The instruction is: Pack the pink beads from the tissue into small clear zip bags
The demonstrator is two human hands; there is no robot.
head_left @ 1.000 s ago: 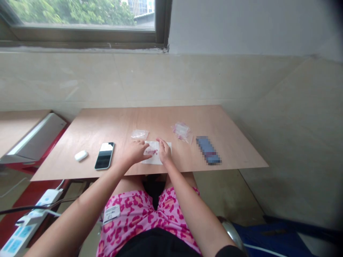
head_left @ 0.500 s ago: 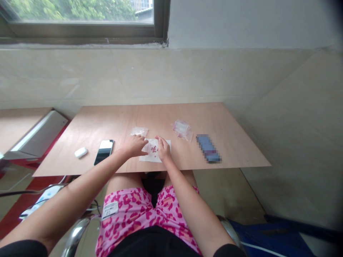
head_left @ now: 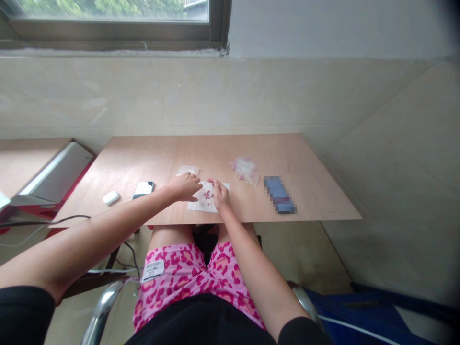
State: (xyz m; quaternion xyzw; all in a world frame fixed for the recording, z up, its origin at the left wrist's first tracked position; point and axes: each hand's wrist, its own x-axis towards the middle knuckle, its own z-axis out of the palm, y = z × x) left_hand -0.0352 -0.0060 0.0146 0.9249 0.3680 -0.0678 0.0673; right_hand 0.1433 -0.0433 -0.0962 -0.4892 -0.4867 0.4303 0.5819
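A white sheet (head_left: 201,206) lies on the table near its front edge, with several small red pieces (head_left: 207,194) scattered on its middle. My left hand (head_left: 186,186) is over the sheet's left side, palm down and fingers apart, holding nothing that I can see. At the right side of the sheet, my right hand (head_left: 220,195) is turned on edge with its fingers stretched out, beside the red pieces. Just beyond my left hand sits a clear plastic bag (head_left: 188,169), partly covered by the fingers. What the red pieces are is too small to tell.
A pile of clear plastic bags (head_left: 245,168) lies right of the sheet, and a pixelated phone (head_left: 279,195) farther right. Left of my hands are another phone (head_left: 143,188), partly behind my forearm, and a white earbud case (head_left: 111,197). The wooden table (head_left: 312,191) stands against the wall.
My left hand has shifted slightly right, farther over the sheet, and my left forearm now covers more of the left phone. My right hand keeps its place. The camera view has tilted down a little.
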